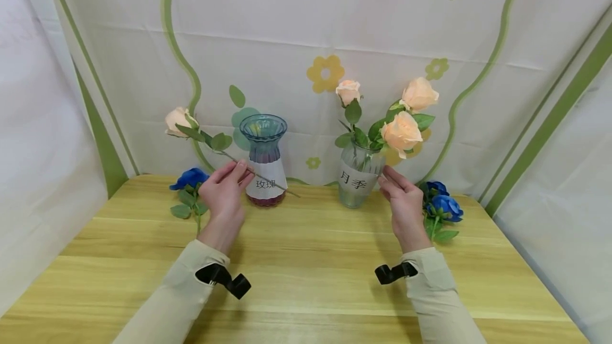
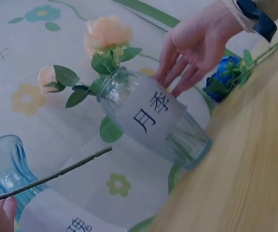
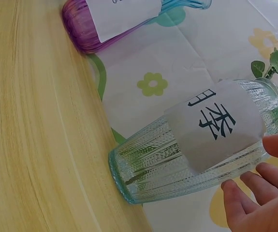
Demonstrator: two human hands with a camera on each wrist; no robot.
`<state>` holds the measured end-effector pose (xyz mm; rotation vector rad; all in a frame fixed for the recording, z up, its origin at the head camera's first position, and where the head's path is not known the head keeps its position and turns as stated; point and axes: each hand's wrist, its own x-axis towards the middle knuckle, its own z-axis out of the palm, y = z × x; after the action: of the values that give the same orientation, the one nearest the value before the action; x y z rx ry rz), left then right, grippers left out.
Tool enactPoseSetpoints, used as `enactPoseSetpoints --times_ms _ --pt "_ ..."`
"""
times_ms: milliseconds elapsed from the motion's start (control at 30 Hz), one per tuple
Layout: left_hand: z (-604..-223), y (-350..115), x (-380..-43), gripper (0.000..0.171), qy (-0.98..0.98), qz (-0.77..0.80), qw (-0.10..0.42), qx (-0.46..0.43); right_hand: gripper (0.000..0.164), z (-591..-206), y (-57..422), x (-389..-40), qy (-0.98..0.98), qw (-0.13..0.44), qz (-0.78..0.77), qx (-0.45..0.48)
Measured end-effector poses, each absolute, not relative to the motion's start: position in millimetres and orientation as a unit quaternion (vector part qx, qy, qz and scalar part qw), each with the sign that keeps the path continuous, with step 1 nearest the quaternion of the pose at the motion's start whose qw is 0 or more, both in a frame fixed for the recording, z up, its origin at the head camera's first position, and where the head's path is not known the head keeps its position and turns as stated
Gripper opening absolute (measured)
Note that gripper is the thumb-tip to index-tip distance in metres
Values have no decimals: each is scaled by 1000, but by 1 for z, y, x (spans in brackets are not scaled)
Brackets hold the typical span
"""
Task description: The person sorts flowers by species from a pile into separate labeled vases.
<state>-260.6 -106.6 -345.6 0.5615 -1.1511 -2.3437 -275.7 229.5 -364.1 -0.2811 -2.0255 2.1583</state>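
In the head view my left hand (image 1: 223, 190) pinches the stem of a pale peach rose (image 1: 179, 122), whose bloom points up and left. The stem's bare end slants down to the right, in front of a blue and purple glass vase (image 1: 264, 148) with a white paper label. To the right, a clear glass vase (image 1: 353, 198) with its own label (image 2: 151, 113) stands upright and holds several peach roses (image 1: 401, 132). My right hand (image 1: 402, 203) is at this vase's right side, its fingers extended and fingertips right at the glass (image 3: 192, 181).
A blue rose (image 1: 191, 178) lies on the wooden table (image 1: 306, 275) left of my left hand. More blue roses (image 1: 445, 208) lie beyond my right wrist. Behind the vases hangs a white cloth backdrop (image 1: 268, 57) with green and yellow patterns.
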Motion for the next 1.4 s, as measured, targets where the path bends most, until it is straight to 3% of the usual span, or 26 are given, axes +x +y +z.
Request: enactPoseSetpoints --times_ms 333,1400 --pt "-326 -78 -264 17 -369 -874 254 187 52 -363 229 -275 -687 78 716 -99" --pt "-277 6 -287 16 -303 -919 211 137 52 -360 230 -274 -684 72 720 -98"
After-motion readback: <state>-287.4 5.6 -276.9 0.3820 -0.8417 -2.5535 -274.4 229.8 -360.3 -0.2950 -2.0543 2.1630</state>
